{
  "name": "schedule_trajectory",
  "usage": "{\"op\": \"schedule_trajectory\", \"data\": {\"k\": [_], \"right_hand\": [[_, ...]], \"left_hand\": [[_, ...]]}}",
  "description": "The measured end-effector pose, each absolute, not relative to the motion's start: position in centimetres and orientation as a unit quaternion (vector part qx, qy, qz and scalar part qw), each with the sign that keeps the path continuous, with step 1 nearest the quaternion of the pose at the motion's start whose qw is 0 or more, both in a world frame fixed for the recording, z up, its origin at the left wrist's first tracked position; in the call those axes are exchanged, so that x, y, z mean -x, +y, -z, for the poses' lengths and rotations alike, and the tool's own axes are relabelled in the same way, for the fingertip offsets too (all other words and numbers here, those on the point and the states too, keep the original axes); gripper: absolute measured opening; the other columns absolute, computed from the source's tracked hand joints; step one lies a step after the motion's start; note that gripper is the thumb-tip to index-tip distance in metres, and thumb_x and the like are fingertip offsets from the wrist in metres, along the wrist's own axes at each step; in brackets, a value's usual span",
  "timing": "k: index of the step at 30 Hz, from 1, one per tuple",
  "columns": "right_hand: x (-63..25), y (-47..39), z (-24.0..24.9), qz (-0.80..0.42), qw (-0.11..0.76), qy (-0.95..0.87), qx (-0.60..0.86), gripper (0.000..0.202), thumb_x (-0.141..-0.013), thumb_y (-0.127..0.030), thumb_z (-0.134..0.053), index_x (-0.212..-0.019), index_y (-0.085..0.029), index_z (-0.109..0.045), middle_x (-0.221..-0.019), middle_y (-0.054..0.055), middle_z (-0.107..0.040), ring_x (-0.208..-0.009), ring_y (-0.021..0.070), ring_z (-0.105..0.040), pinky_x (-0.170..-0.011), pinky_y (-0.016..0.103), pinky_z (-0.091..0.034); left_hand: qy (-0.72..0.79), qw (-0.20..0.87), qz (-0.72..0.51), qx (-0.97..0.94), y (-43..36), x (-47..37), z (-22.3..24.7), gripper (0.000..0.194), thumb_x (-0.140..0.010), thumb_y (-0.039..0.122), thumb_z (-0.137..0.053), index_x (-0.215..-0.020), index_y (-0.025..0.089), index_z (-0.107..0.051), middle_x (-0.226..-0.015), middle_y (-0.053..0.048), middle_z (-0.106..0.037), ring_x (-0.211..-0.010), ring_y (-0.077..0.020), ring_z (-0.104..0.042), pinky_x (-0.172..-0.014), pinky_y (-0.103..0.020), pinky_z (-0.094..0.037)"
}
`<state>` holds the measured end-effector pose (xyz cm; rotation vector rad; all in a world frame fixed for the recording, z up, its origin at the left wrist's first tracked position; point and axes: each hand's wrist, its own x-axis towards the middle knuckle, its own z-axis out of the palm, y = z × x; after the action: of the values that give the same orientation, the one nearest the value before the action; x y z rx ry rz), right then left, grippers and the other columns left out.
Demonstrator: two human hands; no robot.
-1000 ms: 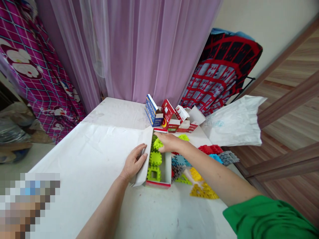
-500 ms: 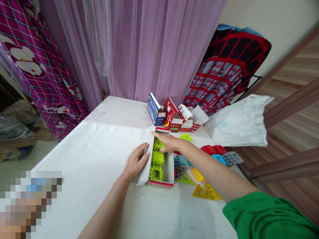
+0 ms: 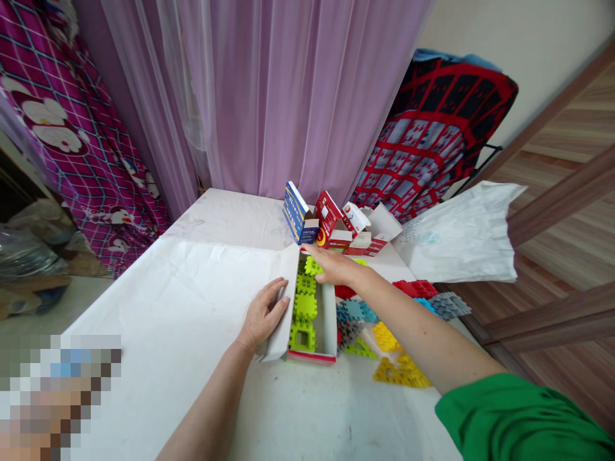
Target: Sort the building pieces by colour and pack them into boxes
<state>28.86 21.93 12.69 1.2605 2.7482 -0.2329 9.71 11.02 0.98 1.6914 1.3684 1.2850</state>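
Note:
A long open box point(image 3: 328, 320) with a white inside and red edges lies on the white-covered table. Several lime-green toothed pieces point(image 3: 305, 307) stand in a row along its left side. My left hand point(image 3: 264, 312) rests on the box's opened white flap point(image 3: 283, 326), fingers apart, holding nothing. At the far end of the box my right hand point(image 3: 331, 266) pinches a lime-green piece point(image 3: 313, 266) between thumb and fingers, tilted above the row.
Blue box point(image 3: 298, 214) and red box point(image 3: 329, 221) stand open behind, beside other red-and-white cartons point(image 3: 365, 230). Red point(image 3: 416, 289), grey point(image 3: 449, 305), blue point(image 3: 355, 310) and yellow pieces point(image 3: 401, 370) lie at the right. A white bag point(image 3: 461, 237) is at the table's right edge.
My right hand has risen slightly towards the box's far end, and a lime-green piece now shows tilted in its fingers. My left hand stays on the flap.

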Motion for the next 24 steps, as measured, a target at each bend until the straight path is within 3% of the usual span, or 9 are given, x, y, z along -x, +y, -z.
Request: {"op": "schedule_trajectory", "data": {"k": [6, 18, 24], "right_hand": [[-27.6, 21.6, -12.1, 0.018, 0.081, 0.898, -0.432, 0.085, -0.073, -0.013, -0.064, -0.147, -0.013, -0.023, -0.126, 0.020, -0.056, -0.115, 0.0277, -0.055, -0.093, 0.038, -0.043], [-27.4, 21.7, -11.3, 0.039, 0.046, 0.897, -0.439, 0.082, -0.072, -0.013, -0.064, -0.145, -0.018, -0.028, -0.137, 0.016, -0.042, -0.119, 0.0253, -0.050, -0.095, 0.036, -0.041], [-28.3, 21.3, -11.6, -0.011, -0.017, 0.878, -0.479, 0.052, -0.081, -0.009, -0.048, -0.132, -0.015, -0.048, -0.126, 0.013, -0.054, -0.114, 0.0224, -0.053, -0.094, 0.033, -0.043]], "left_hand": [[0.519, 0.305, -0.483, -0.636, 10.9, -9.7, -1.0, 0.044, -0.087, 0.042, -0.050, -0.124, 0.020, -0.060, -0.136, -0.009, -0.057, -0.127, -0.0221, -0.051, -0.112, -0.041, -0.036], [0.517, 0.304, -0.483, -0.639, 10.9, -9.7, -0.9, 0.043, -0.088, 0.040, -0.050, -0.125, 0.022, -0.059, -0.136, -0.009, -0.056, -0.127, -0.0214, -0.051, -0.113, -0.041, -0.035], [0.517, 0.304, -0.481, -0.639, 11.0, -9.7, -1.1, 0.043, -0.088, 0.040, -0.050, -0.125, 0.021, -0.059, -0.137, -0.009, -0.056, -0.127, -0.0217, -0.051, -0.112, -0.041, -0.036]]}}
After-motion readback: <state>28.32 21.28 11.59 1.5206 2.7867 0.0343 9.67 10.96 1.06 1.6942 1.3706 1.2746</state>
